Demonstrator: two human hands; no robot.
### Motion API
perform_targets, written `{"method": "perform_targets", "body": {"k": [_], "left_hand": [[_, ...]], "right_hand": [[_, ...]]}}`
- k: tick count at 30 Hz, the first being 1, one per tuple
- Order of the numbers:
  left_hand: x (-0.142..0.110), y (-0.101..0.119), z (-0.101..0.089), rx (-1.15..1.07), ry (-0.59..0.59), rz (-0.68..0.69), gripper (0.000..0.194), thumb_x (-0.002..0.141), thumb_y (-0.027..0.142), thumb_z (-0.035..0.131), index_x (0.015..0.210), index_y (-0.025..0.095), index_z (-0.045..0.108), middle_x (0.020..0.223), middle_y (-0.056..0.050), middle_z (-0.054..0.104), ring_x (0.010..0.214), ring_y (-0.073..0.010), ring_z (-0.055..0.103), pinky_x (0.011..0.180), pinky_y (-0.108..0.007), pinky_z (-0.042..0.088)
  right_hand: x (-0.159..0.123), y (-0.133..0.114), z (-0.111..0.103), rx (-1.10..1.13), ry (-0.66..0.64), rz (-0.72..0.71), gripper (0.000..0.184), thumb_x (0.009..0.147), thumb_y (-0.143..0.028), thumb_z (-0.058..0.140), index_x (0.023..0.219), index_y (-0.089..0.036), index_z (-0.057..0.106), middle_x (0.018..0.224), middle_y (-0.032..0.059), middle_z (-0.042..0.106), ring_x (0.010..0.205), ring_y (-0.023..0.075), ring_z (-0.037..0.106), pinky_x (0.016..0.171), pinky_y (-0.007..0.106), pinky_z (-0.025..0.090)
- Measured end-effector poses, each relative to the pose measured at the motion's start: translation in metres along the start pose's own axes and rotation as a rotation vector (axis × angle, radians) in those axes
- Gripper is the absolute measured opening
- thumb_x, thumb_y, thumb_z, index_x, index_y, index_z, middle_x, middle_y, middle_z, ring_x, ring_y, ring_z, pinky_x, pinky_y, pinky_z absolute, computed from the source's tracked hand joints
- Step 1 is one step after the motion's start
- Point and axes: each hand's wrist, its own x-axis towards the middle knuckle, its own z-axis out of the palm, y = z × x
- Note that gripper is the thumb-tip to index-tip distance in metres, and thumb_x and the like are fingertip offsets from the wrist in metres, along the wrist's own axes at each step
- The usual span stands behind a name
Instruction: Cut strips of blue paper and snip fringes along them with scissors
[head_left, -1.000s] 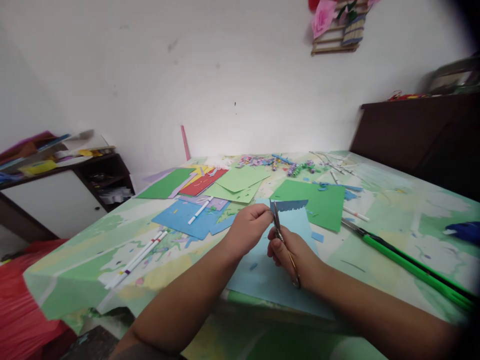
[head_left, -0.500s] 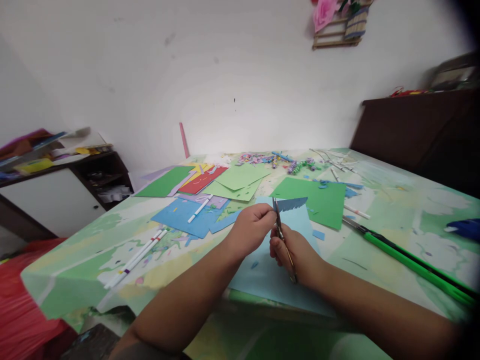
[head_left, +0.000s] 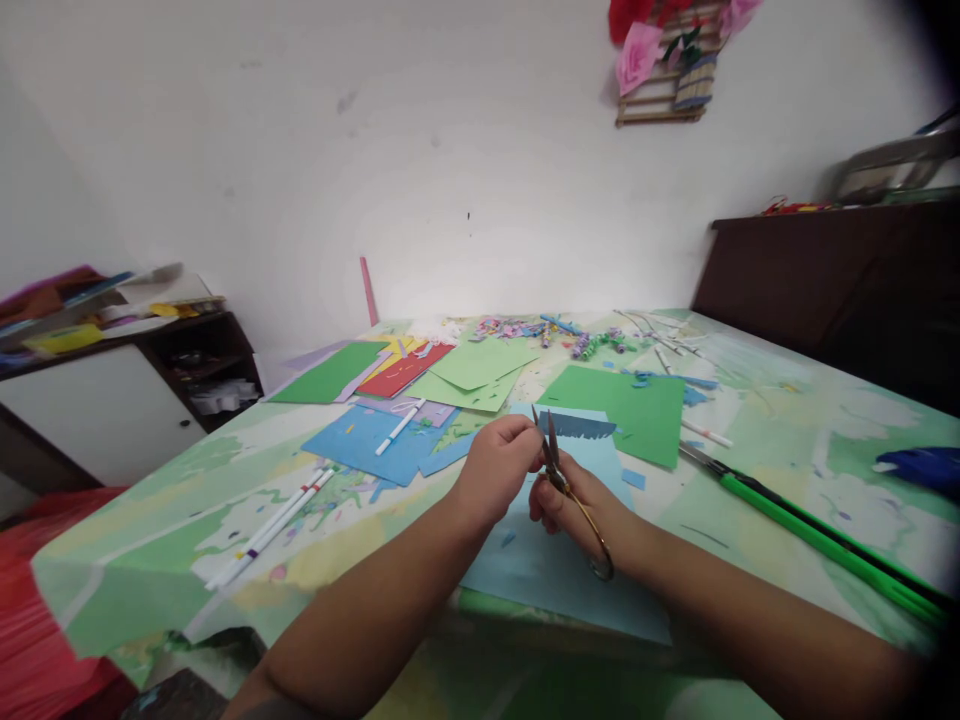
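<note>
My left hand (head_left: 504, 455) pinches one end of a dark blue paper strip (head_left: 581, 426), whose lower edge is cut into a fringe. My right hand (head_left: 589, 500) grips a pair of scissors (head_left: 556, 468) with gold-coloured handles. Their blades stand apart and point away from me, close beside my left fingertips at the strip's near end. Under both hands lies a light blue sheet (head_left: 570, 590) with a small blue scrap (head_left: 509, 538) on it. My fingers partly cover the scissor handles and the strip's held end.
A green utility knife (head_left: 817, 540) lies at the right, near a blue object (head_left: 919, 468). A green sheet (head_left: 637, 410) is behind the strip. White sticks (head_left: 277, 520), a blue sheet (head_left: 360, 445), a red sheet (head_left: 405, 372) and paper scraps (head_left: 510, 328) spread over the patterned tablecloth (head_left: 150, 540).
The scissor blades have gone from nearly closed to spread apart, and the handles have swung slightly right. The fringed strip sits a little flatter. The whole view has shifted slightly.
</note>
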Motion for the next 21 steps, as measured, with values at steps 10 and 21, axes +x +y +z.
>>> {"method": "perform_targets", "body": {"k": [10, 21], "left_hand": [[-0.0044, -0.0032, 0.0044, 0.242, 0.160, 0.099, 0.022, 0.068, 0.022, 0.042, 0.047, 0.018, 0.037, 0.043, 0.005, 0.039, 0.046, -0.0085, 0.040, 0.045, -0.019, 0.030], [-0.0048, -0.0086, 0.0065, 0.293, 0.154, 0.100, 0.021, 0.071, 0.023, 0.040, 0.051, 0.018, 0.041, 0.050, 0.004, 0.045, 0.051, -0.0096, 0.044, 0.050, -0.020, 0.033]], "right_hand": [[-0.0003, -0.0013, 0.0001, 0.066, -0.025, 0.029, 0.033, 0.084, -0.051, 0.035, 0.089, -0.019, 0.040, 0.068, 0.0014, 0.051, 0.056, 0.0129, 0.047, 0.051, 0.028, 0.039], [-0.0031, -0.0062, -0.0066, 0.017, -0.112, 0.054, 0.046, 0.083, -0.051, 0.036, 0.111, -0.014, 0.031, 0.075, 0.0033, 0.052, 0.063, 0.0140, 0.051, 0.059, 0.029, 0.043]]}}
